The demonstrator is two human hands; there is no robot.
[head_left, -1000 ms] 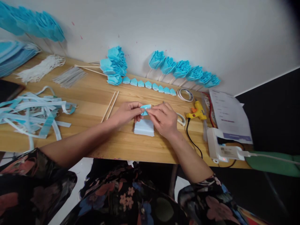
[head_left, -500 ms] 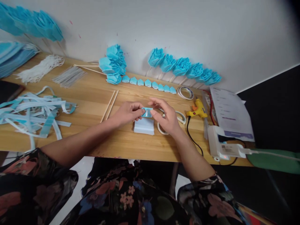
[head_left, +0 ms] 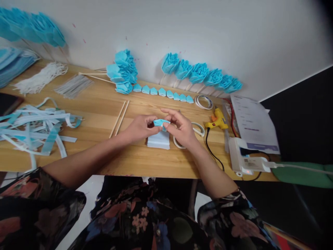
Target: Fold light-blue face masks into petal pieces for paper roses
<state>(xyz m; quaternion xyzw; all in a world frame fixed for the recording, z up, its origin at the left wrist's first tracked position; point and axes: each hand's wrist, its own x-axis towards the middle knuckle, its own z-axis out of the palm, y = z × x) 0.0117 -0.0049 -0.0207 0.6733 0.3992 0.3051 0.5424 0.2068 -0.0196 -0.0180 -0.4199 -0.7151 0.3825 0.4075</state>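
Together on blue piece (head_left: 160,122), both hands (head_left: 140,127) (head_left: 181,128)

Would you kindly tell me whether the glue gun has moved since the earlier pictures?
No: the glue gun keeps its place beside the tape roll; both shift alike as the view drifts.

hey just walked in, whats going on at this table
A person is holding a small blue piece between the left hand and right hand, above a pale stack. Beyond it lies a row of folded blue pieces, with blue flowers on sticks behind. A yellow glue gun lies to the right.
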